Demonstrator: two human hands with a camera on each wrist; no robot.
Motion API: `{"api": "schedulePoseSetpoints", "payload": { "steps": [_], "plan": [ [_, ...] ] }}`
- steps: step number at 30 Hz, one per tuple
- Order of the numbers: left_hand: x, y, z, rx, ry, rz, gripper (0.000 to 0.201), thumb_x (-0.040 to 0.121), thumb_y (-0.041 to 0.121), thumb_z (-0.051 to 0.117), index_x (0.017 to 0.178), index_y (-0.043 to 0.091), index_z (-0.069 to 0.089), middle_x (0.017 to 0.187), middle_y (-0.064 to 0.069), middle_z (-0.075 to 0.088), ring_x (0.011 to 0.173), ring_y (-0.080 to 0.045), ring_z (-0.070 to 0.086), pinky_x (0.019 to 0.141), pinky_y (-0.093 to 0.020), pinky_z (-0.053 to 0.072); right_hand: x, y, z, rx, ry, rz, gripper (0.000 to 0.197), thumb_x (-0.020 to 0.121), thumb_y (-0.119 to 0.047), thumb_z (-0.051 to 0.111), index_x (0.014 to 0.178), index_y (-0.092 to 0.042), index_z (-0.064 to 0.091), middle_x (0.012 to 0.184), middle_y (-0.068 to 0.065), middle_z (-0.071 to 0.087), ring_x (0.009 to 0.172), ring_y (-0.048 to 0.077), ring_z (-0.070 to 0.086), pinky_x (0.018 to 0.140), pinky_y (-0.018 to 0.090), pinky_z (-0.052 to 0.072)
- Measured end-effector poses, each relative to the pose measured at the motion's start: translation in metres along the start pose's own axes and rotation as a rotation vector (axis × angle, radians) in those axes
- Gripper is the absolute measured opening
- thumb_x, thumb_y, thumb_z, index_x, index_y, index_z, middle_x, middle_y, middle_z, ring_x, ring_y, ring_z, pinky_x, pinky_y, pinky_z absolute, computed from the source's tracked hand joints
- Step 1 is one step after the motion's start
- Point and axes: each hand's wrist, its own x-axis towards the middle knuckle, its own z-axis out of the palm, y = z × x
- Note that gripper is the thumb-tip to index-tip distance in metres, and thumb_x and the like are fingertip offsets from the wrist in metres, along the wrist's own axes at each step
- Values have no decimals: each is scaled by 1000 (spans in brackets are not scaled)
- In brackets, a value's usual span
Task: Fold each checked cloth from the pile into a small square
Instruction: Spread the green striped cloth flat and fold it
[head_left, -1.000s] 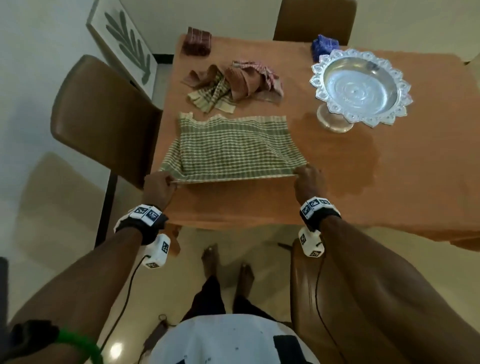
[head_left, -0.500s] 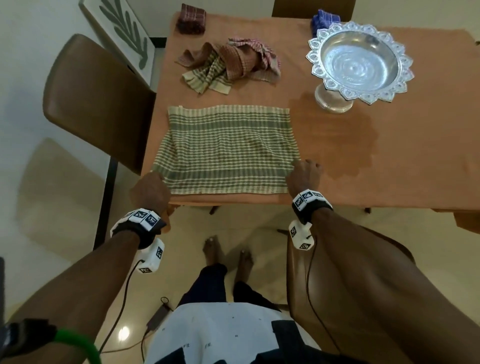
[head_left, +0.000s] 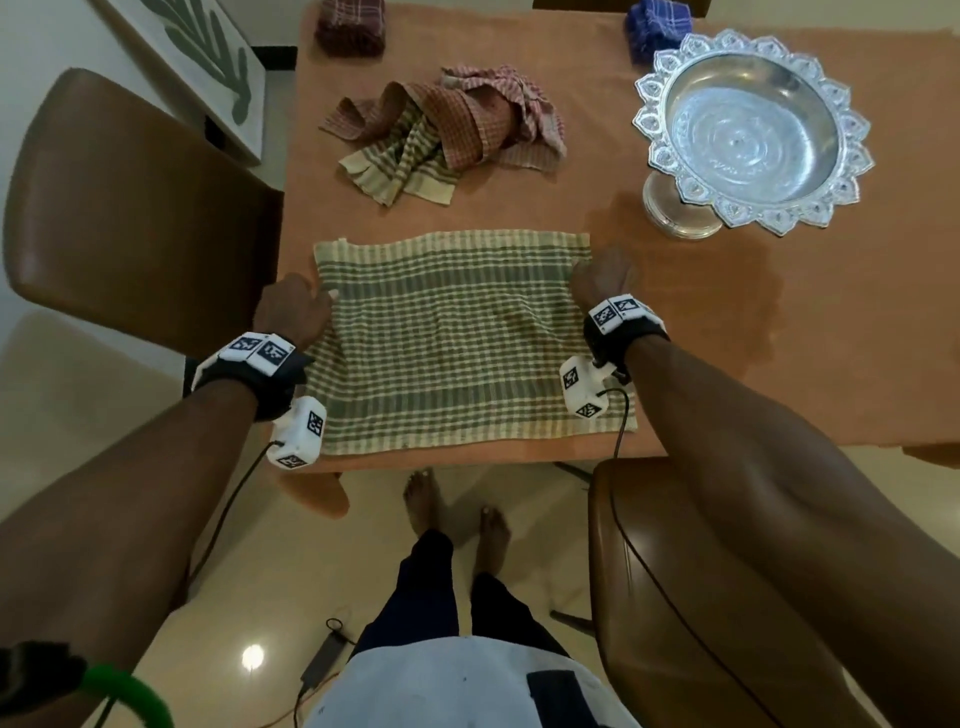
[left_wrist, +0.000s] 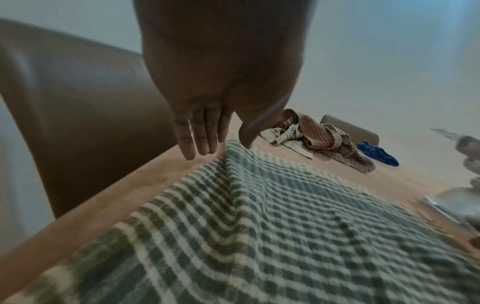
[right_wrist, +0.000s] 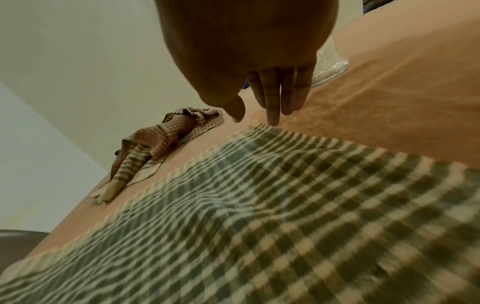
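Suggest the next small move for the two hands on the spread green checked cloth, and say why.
Probably pinch the two far corners and bring them toward the near edge. The green checked cloth lies flat on the table, and the left hand and right hand sit near its far corners, fingers extended and gripping nothing. The pile waits beyond.

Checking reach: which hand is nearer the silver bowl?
Right. The right hand sits at the green cloth's far right corner, just below-left of the bowl; the left hand is across the cloth, at its left edge.
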Motion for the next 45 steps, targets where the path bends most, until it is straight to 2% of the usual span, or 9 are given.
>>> {"api": "schedulePoseSetpoints", "payload": {
  "steps": [5, 8, 10, 17, 23, 31, 40, 43, 45],
  "plan": [
    [32, 7, 3, -45, 44, -63, 25, 96, 9, 52, 112, -2, 67, 116, -27, 65, 106, -45, 59, 90, -44, 47, 34, -13, 1, 7, -44, 79, 29, 90, -18, 51, 109, -3, 68, 111, 18, 69, 100, 36, 66, 78, 35, 48],
    [45, 13, 2, -75, 74, -61, 24, 92, 8, 57, 112, 0, 69, 116, -23, 68, 109, -41, 61, 95, -40, 45, 51, -13, 8, 82, -37, 116, 37, 94, -19, 49, 122, 1, 62, 124, 22, 63, 114, 37, 60, 95, 39, 47],
    [53, 20, -1, -137, 85, -90, 27, 93, 17, 64, 114, 1, 68, 117, -21, 68, 111, -37, 61, 93, -36, 44, 61, -14, 13, 123, -27, 182, 40, 94, -15, 49, 127, 6, 58, 135, 23, 56, 125, 38, 52, 108, 41, 38],
    [74, 31, -2, -176, 9, 197, 50, 82, 54, 53, 107, 13, 66, 111, -14, 64, 106, -32, 57, 90, -39, 45, 86, -1, 15, 207, -49, 234, 38, 99, -20, 46, 123, 7, 59, 134, 21, 57, 126, 35, 51, 102, 33, 32],
    [78, 38, -8, -192, -1, 239, 32, 91, 45, 63, 91, 14, 54, 86, -5, 61, 81, -24, 56, 71, -35, 45, 76, -2, 1, 248, -125, 243, 33, 106, -18, 34, 134, -5, 46, 148, 21, 42, 136, 33, 40, 99, 29, 27],
    [104, -1, -38, -118, 40, 270, 52, 75, 67, 60, 74, 14, 58, 76, -9, 61, 75, -29, 58, 59, -30, 38, 93, 10, 22, 200, 100, 218, 32, 101, -21, 44, 120, 1, 56, 124, 20, 61, 115, 36, 56, 92, 38, 33],
    [103, -4, -29, 85, 166, 104, 68, 89, 72, 48, 96, 5, 61, 101, -25, 67, 90, -44, 63, 68, -42, 45, 84, 16, 10, 303, 153, 156, 33, 96, -19, 45, 116, 5, 57, 120, 21, 63, 113, 38, 57, 92, 38, 34],
    [94, 8, -23, 138, 251, -42, 73, 87, 72, 51, 114, 5, 53, 114, -24, 63, 105, -43, 59, 82, -50, 47, 71, 7, 5, 216, 138, 152, 51, 100, -25, 35, 136, 9, 45, 140, 23, 50, 130, 37, 47, 105, 36, 29],
    [81, 24, -17, 210, 404, -48, 66, 88, 66, 54, 119, 8, 49, 121, -18, 58, 114, -37, 52, 95, -51, 42, 56, -10, 16, 96, 366, -39, 47, 97, -17, 34, 130, 11, 51, 130, 28, 56, 119, 42, 55, 102, 44, 40]
  ]
}}
